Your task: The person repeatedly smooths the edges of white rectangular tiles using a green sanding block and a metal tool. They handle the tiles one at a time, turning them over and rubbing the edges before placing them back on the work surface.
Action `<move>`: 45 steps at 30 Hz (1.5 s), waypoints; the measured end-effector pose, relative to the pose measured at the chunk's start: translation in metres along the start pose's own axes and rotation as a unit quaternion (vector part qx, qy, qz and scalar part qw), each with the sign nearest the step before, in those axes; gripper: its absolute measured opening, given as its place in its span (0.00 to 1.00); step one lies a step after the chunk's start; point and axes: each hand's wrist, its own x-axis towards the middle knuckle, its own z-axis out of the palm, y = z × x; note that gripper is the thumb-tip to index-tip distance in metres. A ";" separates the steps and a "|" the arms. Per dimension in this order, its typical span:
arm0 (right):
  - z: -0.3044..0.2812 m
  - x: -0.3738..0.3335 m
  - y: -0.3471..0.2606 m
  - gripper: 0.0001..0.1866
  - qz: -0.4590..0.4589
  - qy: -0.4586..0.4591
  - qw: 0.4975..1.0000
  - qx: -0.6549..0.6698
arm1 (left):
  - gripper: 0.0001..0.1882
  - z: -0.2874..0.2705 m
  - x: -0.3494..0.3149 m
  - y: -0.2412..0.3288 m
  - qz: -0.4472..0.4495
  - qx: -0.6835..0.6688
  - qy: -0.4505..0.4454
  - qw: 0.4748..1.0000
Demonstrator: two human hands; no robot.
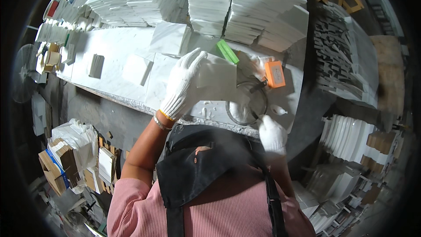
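My left hand (pixel 184 81), in a white knit glove, grips the left edge of a square white marble tile (pixel 217 82), holding it over the near side of the marble-topped bench. My right hand (pixel 272 136), also gloved, is closed at the bench's front edge, right of the tile. A short dark piece by its fingertips meets a black ring or looped hose (pixel 265 101); what the fingers hold is not clear. Behind the tile lies a green block (pixel 227 52). An orange block (pixel 275 74) sits right of it, beside a crumpled whitish wrapping (pixel 258 66).
Tall stacks of marble tiles (pixel 208 6) line the bench's far side. A loose tile (pixel 169 38) and small tile stacks (pixel 137 69) lie to the left. More stacked pieces (pixel 344 52) stand on the right. Cardboard and plastic wrapping (pixel 79 138) are at lower left.
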 end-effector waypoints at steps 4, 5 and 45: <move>-0.030 0.012 -0.006 0.09 -0.036 0.053 0.993 0.099 | 0.59 0.010 -0.020 -0.013 0.025 -0.036 -0.047 0.998; -0.025 0.017 0.001 0.09 -0.056 0.061 0.985 0.150 | 0.59 0.017 -0.025 -0.019 0.032 -0.034 -0.045 0.998; -0.012 0.070 -0.074 0.13 -0.166 -0.088 0.928 0.322 | 0.57 0.034 -0.040 -0.037 0.056 -0.086 0.012 0.995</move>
